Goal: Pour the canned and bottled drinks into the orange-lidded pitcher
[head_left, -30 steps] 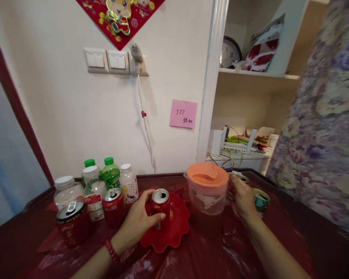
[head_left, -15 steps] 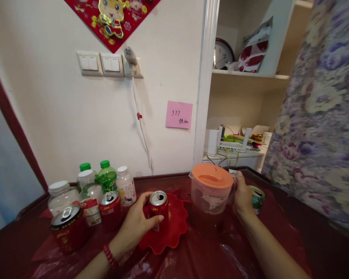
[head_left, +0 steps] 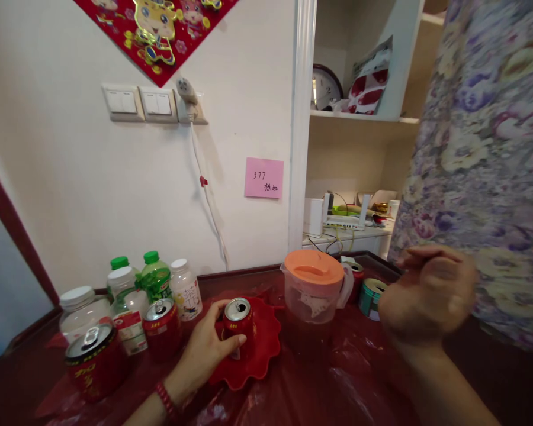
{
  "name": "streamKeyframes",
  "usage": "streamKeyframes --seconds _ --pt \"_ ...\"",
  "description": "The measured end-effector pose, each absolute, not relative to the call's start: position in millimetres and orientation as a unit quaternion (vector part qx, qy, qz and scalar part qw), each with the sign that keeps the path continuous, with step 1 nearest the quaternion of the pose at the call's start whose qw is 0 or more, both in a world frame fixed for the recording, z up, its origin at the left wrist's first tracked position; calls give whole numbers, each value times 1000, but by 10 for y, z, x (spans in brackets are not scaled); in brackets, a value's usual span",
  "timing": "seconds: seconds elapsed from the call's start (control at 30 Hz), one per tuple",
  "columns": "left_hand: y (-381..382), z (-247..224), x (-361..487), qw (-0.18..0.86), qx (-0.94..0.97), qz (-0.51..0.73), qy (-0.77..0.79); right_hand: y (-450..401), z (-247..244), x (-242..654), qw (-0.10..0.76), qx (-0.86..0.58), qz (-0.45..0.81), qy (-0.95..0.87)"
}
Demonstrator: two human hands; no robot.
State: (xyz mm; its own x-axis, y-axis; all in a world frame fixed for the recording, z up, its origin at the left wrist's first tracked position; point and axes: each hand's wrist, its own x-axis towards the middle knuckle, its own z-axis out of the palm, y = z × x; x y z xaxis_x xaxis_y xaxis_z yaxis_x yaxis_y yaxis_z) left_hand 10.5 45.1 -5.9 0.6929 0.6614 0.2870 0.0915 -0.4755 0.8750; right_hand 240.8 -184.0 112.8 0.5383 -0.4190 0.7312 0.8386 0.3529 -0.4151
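My left hand [head_left: 204, 352] is wrapped around an opened red can [head_left: 238, 319] that stands on a red scalloped plate [head_left: 260, 355]. A red bead bracelet sits on that wrist. My right hand [head_left: 429, 293] is raised in the air, blurred, to the right of a clear pitcher [head_left: 313, 287] with an orange lid, and holds nothing. The pitcher stands on the table covered with red plastic film [head_left: 328, 384], with reddish liquid at its bottom.
At the left stand two more red cans [head_left: 162, 328] [head_left: 91, 361] and several plastic bottles [head_left: 155, 278]. A green can [head_left: 371, 297] lies behind the pitcher. A floral curtain [head_left: 488, 165] hangs at the right. Shelves with a clock [head_left: 324, 87] are behind.
My right hand let go of the pitcher's handle and rose to the right. The camera swung right, so everything shifted left. My left hand still grips the can.
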Motion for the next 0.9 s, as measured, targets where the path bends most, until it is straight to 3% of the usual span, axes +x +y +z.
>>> streamKeyframes --seconds 0.17,0.4,0.7,0.9 --pt "475 -69 100 458 801 312 226 -1877 1369 1785 701 -307 -465 -445" --pt "487 -60 84 492 797 302 178 -1794 1393 1443 629 -412 -274 -600" --pt "399 103 41 518 793 273 171 -1255 926 1394 530 -618 -82 -575" --pt "623 74 -48 476 823 240 194 -1053 507 1471 464 -712 30 -525"
